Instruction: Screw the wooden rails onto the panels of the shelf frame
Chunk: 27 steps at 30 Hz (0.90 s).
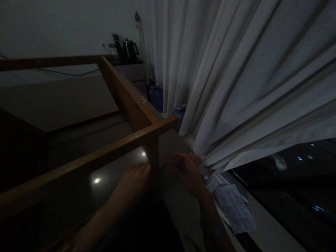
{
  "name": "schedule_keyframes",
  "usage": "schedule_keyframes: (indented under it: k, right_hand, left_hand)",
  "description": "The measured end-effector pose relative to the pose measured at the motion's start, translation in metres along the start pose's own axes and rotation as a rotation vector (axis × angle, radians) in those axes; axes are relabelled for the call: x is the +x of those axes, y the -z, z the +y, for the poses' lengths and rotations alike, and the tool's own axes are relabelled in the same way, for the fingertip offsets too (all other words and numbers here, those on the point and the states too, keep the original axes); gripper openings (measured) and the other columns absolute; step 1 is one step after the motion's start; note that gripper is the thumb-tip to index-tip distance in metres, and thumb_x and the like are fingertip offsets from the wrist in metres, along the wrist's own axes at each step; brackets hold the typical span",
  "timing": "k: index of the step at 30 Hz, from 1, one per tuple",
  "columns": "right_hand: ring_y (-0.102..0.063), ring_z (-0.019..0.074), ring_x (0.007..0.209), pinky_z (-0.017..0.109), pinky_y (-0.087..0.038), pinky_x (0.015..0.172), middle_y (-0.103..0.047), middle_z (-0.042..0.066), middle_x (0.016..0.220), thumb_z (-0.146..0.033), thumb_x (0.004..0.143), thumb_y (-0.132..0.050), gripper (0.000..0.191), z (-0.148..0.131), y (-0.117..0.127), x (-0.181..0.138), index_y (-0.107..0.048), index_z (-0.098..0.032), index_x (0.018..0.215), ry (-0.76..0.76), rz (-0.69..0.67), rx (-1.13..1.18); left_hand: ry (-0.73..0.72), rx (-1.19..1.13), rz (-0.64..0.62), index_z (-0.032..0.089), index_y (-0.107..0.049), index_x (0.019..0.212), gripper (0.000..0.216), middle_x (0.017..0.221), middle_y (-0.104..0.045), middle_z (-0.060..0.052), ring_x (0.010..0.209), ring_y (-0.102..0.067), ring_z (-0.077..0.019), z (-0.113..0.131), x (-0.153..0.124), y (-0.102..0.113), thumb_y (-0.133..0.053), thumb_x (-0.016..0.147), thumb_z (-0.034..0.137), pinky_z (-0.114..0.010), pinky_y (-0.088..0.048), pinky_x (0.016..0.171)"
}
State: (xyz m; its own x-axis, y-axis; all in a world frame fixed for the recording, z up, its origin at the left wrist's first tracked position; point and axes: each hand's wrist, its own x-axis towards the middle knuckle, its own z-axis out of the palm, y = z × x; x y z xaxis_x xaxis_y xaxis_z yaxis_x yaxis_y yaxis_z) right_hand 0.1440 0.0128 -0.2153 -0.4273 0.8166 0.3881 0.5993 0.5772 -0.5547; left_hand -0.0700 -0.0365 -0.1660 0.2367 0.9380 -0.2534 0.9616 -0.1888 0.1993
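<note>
The room is dim. A wooden frame [123,94] with rails and a short upright post stands over a glossy table top [105,168]. My left hand [138,178] rests on the table top at the foot of the post, its fingers stretched out flat against it. My right hand [187,171] is just right of the post near the table corner, fingers loosely apart and slightly curled, with a ring on one finger. Neither hand visibly holds anything.
White curtains [236,77] hang on the right beside a dark window [294,182]. Papers [232,206] lie on the sill below my right hand. Water bottles [157,96] stand on the floor by the curtain. A kettle [130,49] sits on a far cabinet.
</note>
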Motion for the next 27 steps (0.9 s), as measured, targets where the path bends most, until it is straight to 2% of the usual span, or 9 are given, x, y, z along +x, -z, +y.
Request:
schedule_keyframes:
  k: [3,5,7,11,15,17,19,24,27]
  right_hand:
    - [-0.054,0.0217,0.089,0.038,-0.038,0.085,-0.06,0.005,0.092,-0.038,0.104,-0.027,0.04,-0.008,-0.013,-0.023,-0.057,-0.023,0.124,-0.098,0.11,0.088]
    - [-0.054,0.021,0.088,0.036,-0.042,0.081,-0.06,0.006,0.09,-0.032,0.104,-0.025,0.039,-0.017,-0.024,-0.035,-0.063,-0.022,0.109,-0.17,0.189,0.15]
    - [-0.057,0.0202,0.091,0.034,-0.045,0.081,-0.061,0.007,0.095,-0.033,0.103,-0.03,0.034,-0.027,-0.033,-0.044,-0.061,-0.022,0.107,-0.265,0.284,0.226]
    - [-0.06,0.0198,0.104,0.033,-0.047,0.085,-0.061,0.011,0.117,-0.041,0.101,-0.034,0.035,-0.043,-0.044,-0.049,-0.051,-0.02,0.123,-0.431,0.412,0.365]
    - [-0.06,0.0174,0.077,0.03,-0.047,0.069,-0.062,0.004,0.088,-0.049,0.098,-0.037,0.032,-0.046,-0.052,-0.05,-0.051,-0.021,0.101,-0.548,0.536,0.41]
    - [-0.056,0.0154,0.066,0.028,-0.045,0.063,-0.057,0.0,0.076,-0.05,0.098,-0.036,0.031,-0.046,-0.055,-0.051,-0.048,-0.022,0.091,-0.551,0.565,0.402]
    - [-0.054,0.0149,0.065,0.028,-0.044,0.064,-0.055,-0.001,0.073,-0.048,0.099,-0.035,0.032,-0.048,-0.056,-0.052,-0.048,-0.022,0.086,-0.524,0.573,0.384]
    - [-0.055,0.0199,0.09,0.036,-0.044,0.085,-0.058,0.005,0.092,-0.049,0.096,-0.043,0.034,-0.053,-0.05,-0.05,-0.058,-0.021,0.086,-0.423,0.58,0.318]
    - [-0.051,0.0223,0.095,0.039,-0.04,0.09,-0.055,0.005,0.093,-0.052,0.091,-0.053,0.034,-0.056,-0.046,-0.046,-0.063,-0.021,0.081,-0.38,0.591,0.24]
  left_hand:
    - [-0.008,-0.011,0.058,0.018,-0.057,0.121,0.03,0.111,-0.069,-0.011,0.101,-0.067,-0.0248,0.001,-0.002,0.002,-0.038,0.098,0.022,-0.036,-0.051,0.087]
    - [-0.014,-0.022,0.077,0.018,-0.056,0.123,0.031,0.115,-0.069,-0.011,0.101,-0.067,-0.0242,0.001,-0.003,0.001,-0.037,0.099,0.023,-0.035,-0.051,0.086]
    - [-0.011,-0.028,0.09,0.018,-0.053,0.127,0.032,0.119,-0.067,-0.011,0.101,-0.068,-0.0242,0.001,-0.003,0.0,-0.037,0.101,0.026,-0.034,-0.051,0.084]
    - [-0.027,-0.022,0.14,0.019,-0.051,0.128,0.032,0.12,-0.067,-0.011,0.102,-0.068,-0.0238,0.0,-0.002,-0.004,-0.034,0.102,0.03,-0.033,-0.05,0.081]
    - [-0.023,0.019,0.205,0.018,-0.053,0.118,0.028,0.109,-0.07,-0.01,0.096,-0.069,-0.0238,0.0,-0.001,-0.006,-0.034,0.102,0.031,-0.033,-0.05,0.078]
    - [-0.02,0.042,0.232,0.018,-0.053,0.115,0.026,0.106,-0.071,-0.01,0.092,-0.07,-0.0245,0.001,-0.001,-0.007,-0.035,0.101,0.031,-0.033,-0.05,0.075]
    - [-0.02,0.054,0.253,0.018,-0.053,0.114,0.026,0.104,-0.072,-0.011,0.089,-0.071,-0.0258,0.002,-0.001,-0.007,-0.036,0.101,0.032,-0.034,-0.05,0.073]
    - [0.01,0.069,0.288,0.018,-0.054,0.119,0.031,0.099,-0.073,-0.013,0.087,-0.072,-0.0301,0.005,-0.004,-0.004,-0.039,0.099,0.035,-0.036,-0.052,0.068]
    - [0.029,0.071,0.299,0.018,-0.054,0.121,0.033,0.1,-0.073,-0.013,0.086,-0.072,-0.0297,0.007,-0.005,-0.002,-0.039,0.098,0.037,-0.035,-0.052,0.066]
